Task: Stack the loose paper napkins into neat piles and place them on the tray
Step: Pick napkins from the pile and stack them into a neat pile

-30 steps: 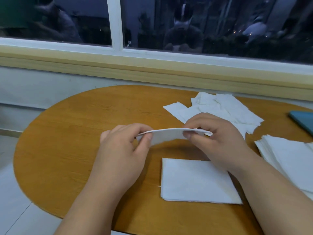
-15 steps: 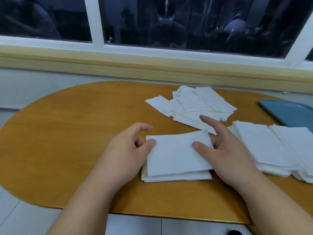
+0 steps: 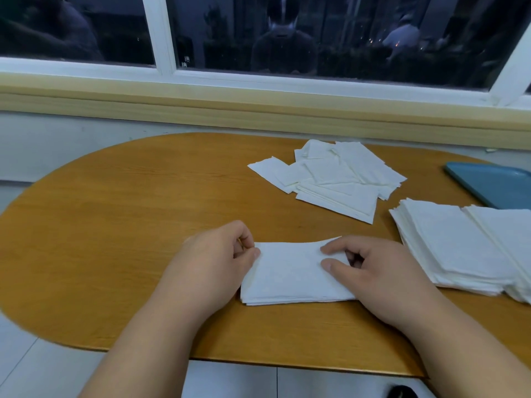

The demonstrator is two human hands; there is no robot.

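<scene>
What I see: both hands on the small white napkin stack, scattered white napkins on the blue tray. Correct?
No. Head view: scattered white napkins lie on the wooden table, not the blue tray; left hand and right hand hold the small white stack.

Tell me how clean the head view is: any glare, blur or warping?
Head view: dim, even light; the window mirrors the room; no glare on the napkin pile; the table rim bows from the wide lens.
</scene>
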